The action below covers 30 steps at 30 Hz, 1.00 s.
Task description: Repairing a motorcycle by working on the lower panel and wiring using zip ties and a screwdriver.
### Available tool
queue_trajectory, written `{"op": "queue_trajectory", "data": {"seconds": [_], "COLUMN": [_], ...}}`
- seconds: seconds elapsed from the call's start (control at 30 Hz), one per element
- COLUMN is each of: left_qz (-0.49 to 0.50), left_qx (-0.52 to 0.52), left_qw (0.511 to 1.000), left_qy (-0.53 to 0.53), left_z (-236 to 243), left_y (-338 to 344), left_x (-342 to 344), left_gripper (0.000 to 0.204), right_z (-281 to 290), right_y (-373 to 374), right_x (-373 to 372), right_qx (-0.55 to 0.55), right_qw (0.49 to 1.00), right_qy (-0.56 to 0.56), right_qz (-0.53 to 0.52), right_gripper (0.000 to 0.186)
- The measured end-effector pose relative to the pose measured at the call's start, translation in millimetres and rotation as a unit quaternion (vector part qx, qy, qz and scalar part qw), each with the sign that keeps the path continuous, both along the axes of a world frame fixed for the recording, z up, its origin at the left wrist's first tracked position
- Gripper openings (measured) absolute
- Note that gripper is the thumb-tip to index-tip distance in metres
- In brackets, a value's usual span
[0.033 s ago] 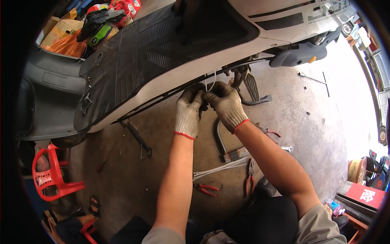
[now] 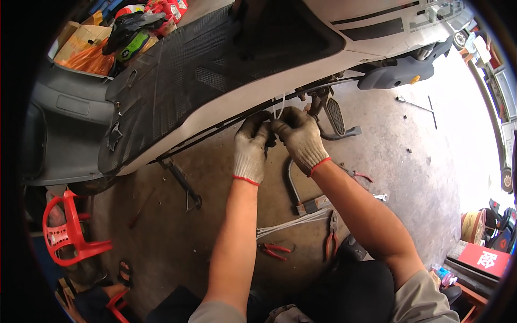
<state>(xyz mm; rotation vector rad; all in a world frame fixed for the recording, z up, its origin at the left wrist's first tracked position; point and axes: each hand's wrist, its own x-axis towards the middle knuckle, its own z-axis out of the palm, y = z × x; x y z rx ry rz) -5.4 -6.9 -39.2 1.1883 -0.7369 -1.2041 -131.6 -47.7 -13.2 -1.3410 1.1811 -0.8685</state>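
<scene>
Both gloved hands, fingers curled, meet on a white cable tie point(image 2: 279, 107) looped down from the underside edge of a white scooter's side panel point(image 2: 237, 99). My left hand point(image 2: 251, 144) is at the tie's lower end, its fingertips partly hidden; my right hand point(image 2: 300, 139) pinches it just beside them. A black tube or cable point(image 2: 210, 129) runs along under the panel. Right of my hands hangs a textured metal pedal point(image 2: 334, 116). Above is the black ridged floorboard point(image 2: 161, 81); below left, a stand point(image 2: 183, 183) reaches the floor.
On the concrete floor lie loose cable ties point(image 2: 291, 225), pliers point(image 2: 332, 237), red-handled cutters point(image 2: 276, 250), a hacksaw-like tool point(image 2: 293, 185), a wrench point(image 2: 379, 197) and a T-handled wrench point(image 2: 414, 102). A red plastic stool point(image 2: 75, 242) and another person's sandalled foot point(image 2: 125, 272) are at left; bags point(image 2: 129, 43) lie beyond.
Both hands and the lower part of the cable tie have shifted very slightly to the right; the grip looks the same.
</scene>
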Motion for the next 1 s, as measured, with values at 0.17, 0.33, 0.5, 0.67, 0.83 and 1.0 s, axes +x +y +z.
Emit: {"op": "queue_trajectory", "data": {"seconds": [0.17, 0.33, 0.5, 0.67, 0.83, 1.0], "left_qz": [0.061, 0.065, 0.122, 0.12, 0.163, 0.124], "left_qx": [-0.024, 0.009, -0.052, -0.079, -0.064, -0.038], "left_qw": [0.997, 0.997, 0.991, 0.99, 0.984, 0.978], "left_qy": [0.028, -0.034, -0.032, 0.015, 0.034, 0.161], "left_z": [-30.2, -50.2, -24.6, 20.5, 25.8, 18.1], "left_y": [8.6, 6.1, 3.5, 10.9, -7.3, -21.0], "left_x": [-3.2, -4.6, -10.2, -2.6, -6.7, 1.7], "left_gripper": [0.021, 0.017, 0.014, 0.032, 0.027, 0.022], "right_z": [11.8, 9.8, 2.8, 8.6, 13.5, 16.3], "right_y": [-11.3, -11.0, -5.3, -2.6, -0.5, 0.5], "right_x": [3.1, 9.4, 6.4, 2.2, 7.5, 2.6], "right_qx": [-0.06, -0.001, 0.074, 0.087, -0.001, 0.024], "right_qw": [0.995, 0.997, 0.971, 0.973, 0.98, 0.984], "right_qy": [0.07, -0.052, -0.224, -0.214, -0.188, -0.168], "right_qz": [-0.04, -0.061, -0.03, -0.031, -0.061, -0.058], "right_gripper": [0.021, 0.02, 0.017, 0.016, 0.015, 0.021]}}
